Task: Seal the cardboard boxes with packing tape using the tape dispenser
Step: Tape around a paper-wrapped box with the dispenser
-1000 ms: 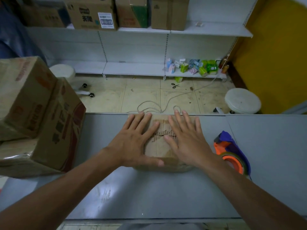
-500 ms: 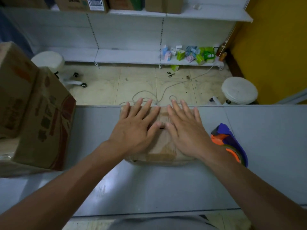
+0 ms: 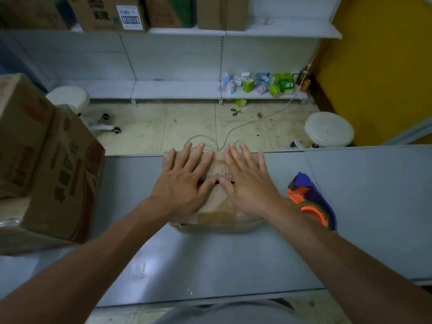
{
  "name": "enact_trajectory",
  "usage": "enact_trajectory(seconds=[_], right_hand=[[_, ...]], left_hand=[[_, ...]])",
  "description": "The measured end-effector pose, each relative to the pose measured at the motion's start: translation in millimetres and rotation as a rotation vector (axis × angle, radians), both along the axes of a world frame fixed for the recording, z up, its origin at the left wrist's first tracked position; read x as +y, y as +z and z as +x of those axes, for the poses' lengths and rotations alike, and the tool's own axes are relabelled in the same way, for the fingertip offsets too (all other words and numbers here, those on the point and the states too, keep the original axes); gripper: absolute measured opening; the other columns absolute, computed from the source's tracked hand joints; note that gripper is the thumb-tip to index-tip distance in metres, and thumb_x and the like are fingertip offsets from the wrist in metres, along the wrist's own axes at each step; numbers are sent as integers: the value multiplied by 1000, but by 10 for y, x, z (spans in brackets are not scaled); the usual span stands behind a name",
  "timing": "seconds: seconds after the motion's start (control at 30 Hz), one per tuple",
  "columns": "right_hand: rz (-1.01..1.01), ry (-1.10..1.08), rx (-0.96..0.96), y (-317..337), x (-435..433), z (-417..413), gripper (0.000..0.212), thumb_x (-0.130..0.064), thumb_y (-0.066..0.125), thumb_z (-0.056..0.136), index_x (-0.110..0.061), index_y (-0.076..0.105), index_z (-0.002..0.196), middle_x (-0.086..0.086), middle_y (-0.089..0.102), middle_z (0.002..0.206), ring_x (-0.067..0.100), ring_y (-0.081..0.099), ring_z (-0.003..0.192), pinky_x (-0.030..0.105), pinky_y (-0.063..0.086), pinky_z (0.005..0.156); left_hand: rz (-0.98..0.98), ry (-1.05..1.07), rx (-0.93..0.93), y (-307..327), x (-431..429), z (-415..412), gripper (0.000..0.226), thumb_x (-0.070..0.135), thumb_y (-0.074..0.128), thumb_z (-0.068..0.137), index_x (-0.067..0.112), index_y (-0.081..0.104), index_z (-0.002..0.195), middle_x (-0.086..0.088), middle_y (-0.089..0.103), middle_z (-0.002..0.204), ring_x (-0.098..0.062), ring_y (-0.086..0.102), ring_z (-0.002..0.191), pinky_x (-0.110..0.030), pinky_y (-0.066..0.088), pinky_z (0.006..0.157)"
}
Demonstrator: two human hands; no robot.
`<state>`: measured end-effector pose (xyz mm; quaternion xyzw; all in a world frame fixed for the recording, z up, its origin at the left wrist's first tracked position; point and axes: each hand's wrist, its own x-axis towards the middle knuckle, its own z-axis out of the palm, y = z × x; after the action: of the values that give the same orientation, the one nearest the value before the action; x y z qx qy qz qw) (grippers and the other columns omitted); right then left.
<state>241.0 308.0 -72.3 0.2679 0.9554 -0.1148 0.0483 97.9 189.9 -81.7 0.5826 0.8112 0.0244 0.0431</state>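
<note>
Seen from a head-worn camera looking down: two bare forearms reach forward over a grey table point(image 3: 210, 265). Both hands lie flat on top of a small cardboard box point(image 3: 216, 212) that sits at the middle of the table, near its far edge.

The left hand point(image 3: 184, 181) has straight, spread fingers and presses palm-down on the left half of the box top. The right hand point(image 3: 250, 183) does the same on the right half. Neither hand curls round anything. The two thumbs nearly meet at the centre, where a short dark slit shows in the box top.

The tape dispenser point(image 3: 308, 197), orange and purple with a roll of tape mounted on it, lies on the table just to the right of the right wrist, apart from the box and untouched.

At the left edge of the table stands a stack of larger cartons point(image 3: 63, 178) with red printing.

Beyond the table is a tiled floor with a loose pale cord point(image 3: 233, 132) and a pair of scissors point(image 3: 236, 111). A round white stool point(image 3: 329, 129) stands on the right and another white stool point(image 3: 69, 98) on the left.

Farther back, a low white shelf point(image 3: 177, 90) holds small coloured packets point(image 3: 259, 84). An upper shelf point(image 3: 268, 31) carries more cardboard boxes point(image 3: 109, 12). A yellow wall point(image 3: 378, 66) fills the far right.
</note>
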Motion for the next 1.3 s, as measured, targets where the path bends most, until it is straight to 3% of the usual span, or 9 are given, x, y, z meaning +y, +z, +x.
enact_trajectory(seconds=[0.13,0.3,0.43,0.6,0.73,0.93,1.13,1.2,1.3], right_hand=[[-326,-62,259,232,260,210,57,-43,34,102,-22,20,153,-7,9,162,9,3,148,34,4,120],[-144,-470,405,63,606,1093,27,-41,58,91,-19,63,106,-3,59,114,16,59,103,31,45,84],[-117,-586,426,-247,702,1735,17,-34,69,85,-19,60,82,-3,59,89,20,61,85,30,43,67],[-160,-643,383,-608,729,2094,38,-37,74,79,-13,61,106,2,59,105,22,59,96,33,48,74],[-455,-780,232,-686,829,2147,67,-49,75,75,-13,51,126,4,55,122,23,56,108,32,45,84],[-330,-618,-29,-759,902,1988,41,-43,61,83,-13,59,111,8,62,111,31,60,101,33,49,78],[-400,-655,125,-638,915,2059,21,-36,63,82,-18,65,94,-1,59,80,25,56,74,26,39,61],[-396,-656,232,-529,911,2089,14,-34,61,83,-20,62,85,-4,57,75,24,57,71,27,39,59],[-408,-635,393,-293,915,2128,5,-28,60,87,-25,57,84,-5,55,80,16,50,66,25,35,56]], left_hand=[[-58,19,-23,307,165,19,80,74,4,87,33,16,154,6,12,164,-15,3,151,-44,-4,122],[86,-50,-65,431,447,559,79,71,15,88,27,26,153,4,23,161,-14,13,150,-38,5,122],[119,-113,-139,288,732,1030,67,63,27,94,27,33,151,3,26,160,-15,14,150,-37,6,122],[142,-123,-61,-30,855,1254,67,57,25,89,22,55,137,0,46,149,-20,20,148,-39,5,121],[256,-111,-58,-136,832,1260,50,48,38,87,22,72,114,1,64,129,-22,34,143,-42,12,119],[243,-101,-27,-121,860,1284,50,48,33,89,26,73,111,7,62,132,-17,26,146,-39,8,121],[304,-96,92,64,948,1545,53,50,37,87,21,71,115,-1,64,130,-24,40,139,-39,12,119],[399,-30,-47,195,1026,1816,52,52,46,87,21,65,125,1,60,134,-20,45,135,-32,21,115],[350,262,-625,281,1137,2183,75,48,69,83,26,37,148,8,41,150,-11,39,136,-33,31,115]])
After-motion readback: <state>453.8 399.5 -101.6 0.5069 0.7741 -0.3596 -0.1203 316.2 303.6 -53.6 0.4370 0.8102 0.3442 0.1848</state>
